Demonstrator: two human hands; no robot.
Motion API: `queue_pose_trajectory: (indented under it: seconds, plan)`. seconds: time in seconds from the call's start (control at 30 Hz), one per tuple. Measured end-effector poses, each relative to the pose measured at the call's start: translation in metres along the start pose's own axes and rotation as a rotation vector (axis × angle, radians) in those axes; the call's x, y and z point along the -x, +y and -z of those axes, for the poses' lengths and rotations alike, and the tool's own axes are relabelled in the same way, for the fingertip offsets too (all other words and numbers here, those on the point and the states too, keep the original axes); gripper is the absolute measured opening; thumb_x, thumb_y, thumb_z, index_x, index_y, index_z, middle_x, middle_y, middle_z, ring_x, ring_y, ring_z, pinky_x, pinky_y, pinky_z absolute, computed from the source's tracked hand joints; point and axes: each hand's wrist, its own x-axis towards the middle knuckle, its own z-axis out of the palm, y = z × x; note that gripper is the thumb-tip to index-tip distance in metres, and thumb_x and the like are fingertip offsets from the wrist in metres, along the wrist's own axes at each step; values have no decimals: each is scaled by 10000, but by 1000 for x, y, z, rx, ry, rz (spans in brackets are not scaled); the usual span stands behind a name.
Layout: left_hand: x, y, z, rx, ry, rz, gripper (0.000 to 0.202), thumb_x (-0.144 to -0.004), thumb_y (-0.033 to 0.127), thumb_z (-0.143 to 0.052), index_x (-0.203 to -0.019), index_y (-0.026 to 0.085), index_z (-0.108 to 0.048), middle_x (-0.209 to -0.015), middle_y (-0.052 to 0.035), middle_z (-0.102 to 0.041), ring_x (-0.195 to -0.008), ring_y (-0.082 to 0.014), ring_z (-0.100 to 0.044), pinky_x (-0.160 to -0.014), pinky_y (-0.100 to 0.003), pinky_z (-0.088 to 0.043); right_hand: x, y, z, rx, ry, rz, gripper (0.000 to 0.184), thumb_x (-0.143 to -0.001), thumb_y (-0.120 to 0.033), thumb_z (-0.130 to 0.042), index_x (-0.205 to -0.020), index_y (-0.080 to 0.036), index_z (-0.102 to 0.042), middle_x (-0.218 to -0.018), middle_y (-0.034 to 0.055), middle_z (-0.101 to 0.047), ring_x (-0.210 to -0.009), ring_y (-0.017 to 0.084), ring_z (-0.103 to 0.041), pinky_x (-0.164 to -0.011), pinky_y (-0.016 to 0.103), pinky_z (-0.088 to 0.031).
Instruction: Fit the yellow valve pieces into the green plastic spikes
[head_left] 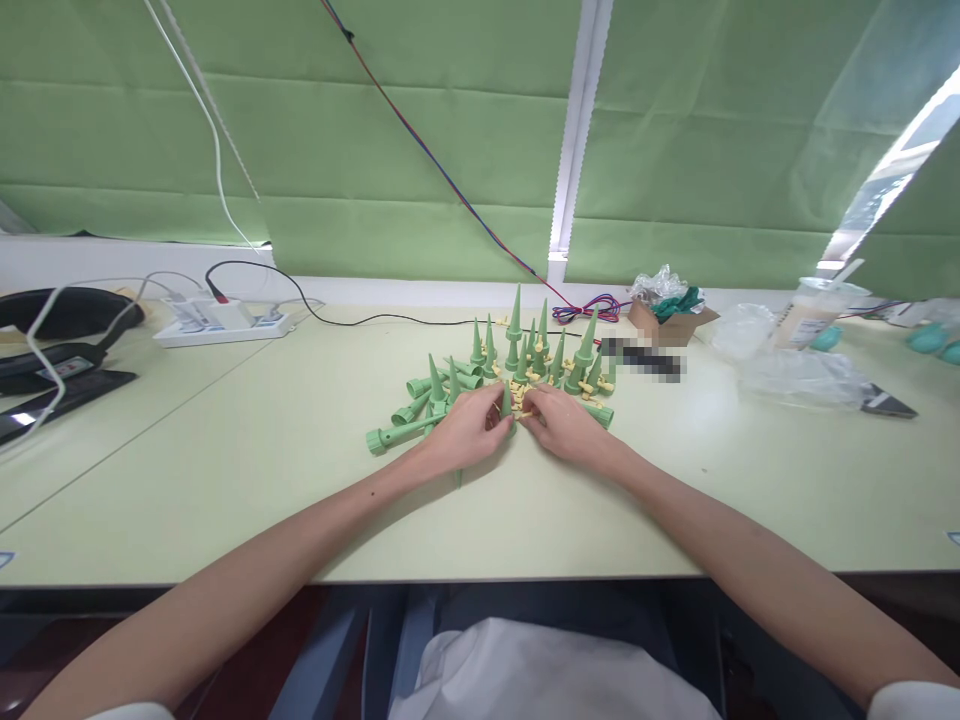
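A cluster of green plastic cone spikes point(517, 345) stands and lies on the pale table point(262, 450), with several small yellow parts point(521, 385) scattered among them. My left hand point(469, 430) is curled around a green cone spike point(507, 402) at the near edge of the pile. My right hand point(566, 422) meets it from the right, fingertips pinched at the same spike beside a small yellow part. Several green spikes point(397, 432) lie flat to the left of my left hand.
A white power strip point(221, 322) with cables sits at the back left, next to black devices point(60, 345). At the back right are a small cardboard box point(671, 320), clear plastic bags point(795, 375) and a plastic cup point(810, 312). Green blinds hang behind.
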Motion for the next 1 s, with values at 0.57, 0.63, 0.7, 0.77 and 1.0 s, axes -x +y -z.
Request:
queue_pose_trajectory:
  seconds: [0.57,0.63,0.7,0.77,1.0]
  plan:
    - [0,-2,0,-30,-6,44,238,-874,372,-566,-751,201,-455,-668,15,-552,-612,-152,-500,-564,-278,-354,-1,-3,2,-111,79,-62,158,-949,-246,-528,-809,-200,-470,-873,58,-599,-776,199,-551,-690,313,-397]
    - [0,-2,0,-34,-13,35,234,-880,354,-554,-734,198,-458,-674,8,-554,-621,-154,-503,-576,-280,-356,-1,-3,2,-120,104,-55,166,-958,-253,-513,-807,-203,-468,-872,55,-603,-788,200,-556,-694,312,-391]
    - [0,-2,0,-48,-13,25,241,-885,344,-543,-717,196,-456,-672,3,-551,-626,-158,-500,-584,-284,-352,-1,-4,2,-134,116,-52,161,-971,-254,-487,-819,-205,-470,-863,52,-612,-785,201,-560,-688,309,-382]
    - [0,-1,0,-58,-12,23,251,-888,339,-538,-704,197,-444,-666,2,-548,-625,-161,-497,-585,-285,-346,-1,-5,3,-154,113,-60,143,-986,-255,-454,-851,-208,-472,-834,43,-622,-743,198,-558,-667,307,-371]
    - [-1,1,3,-17,-5,95,246,-882,358,-548,-711,199,-471,-644,5,-562,-603,-167,-510,-561,-288,-335,-2,-6,2,-254,148,-43,117,-983,-237,-453,-880,-209,-499,-783,18,-638,-697,183,-570,-658,297,-375]
